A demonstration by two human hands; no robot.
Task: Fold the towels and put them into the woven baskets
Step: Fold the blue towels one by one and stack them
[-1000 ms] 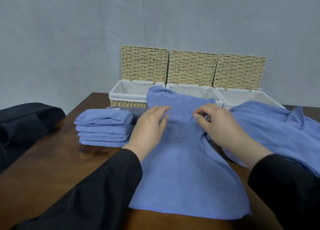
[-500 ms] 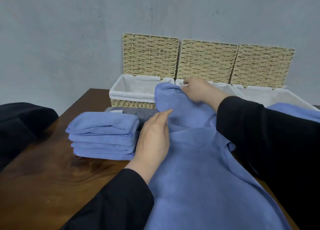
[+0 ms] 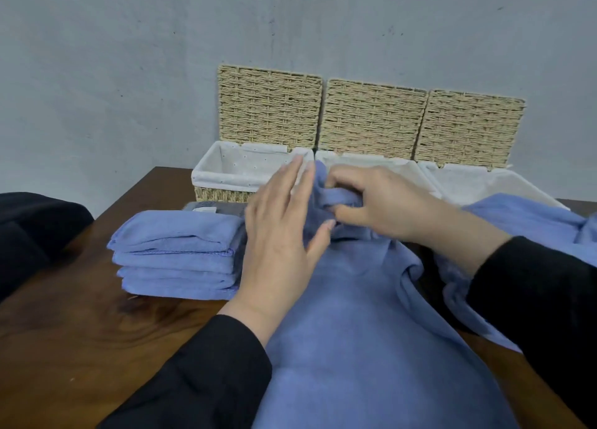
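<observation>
While the right hand (image 3: pixel 374 202) grips its bunched far end, the towel (image 3: pixel 355 331) runs lengthwise toward the baskets (image 3: pixel 371 118), left hand (image 3: pixel 277 234) flat.

One head-worn wide-angle view, looking forward and down over the worktop (image 3: pixel 74 341).

The camera sits above and just behind the person's forearms, so both black sleeves enter from the bottom edge and the hands, the left hand (image 3: pixel 277 234) and the right hand (image 3: pixel 378 202), lie close, near the middle of the picture. It faces the far grey wall (image 3: pixel 129 57), which fills the upper part of the frame, with the row of woven baskets (image 3: pixel 232 176) against it at the worktop's far edge. The near edge of the worktop falls below the frame. Lines bow slightly toward the edges. There is no second view, so nothing is shared between cameras.
</observation>
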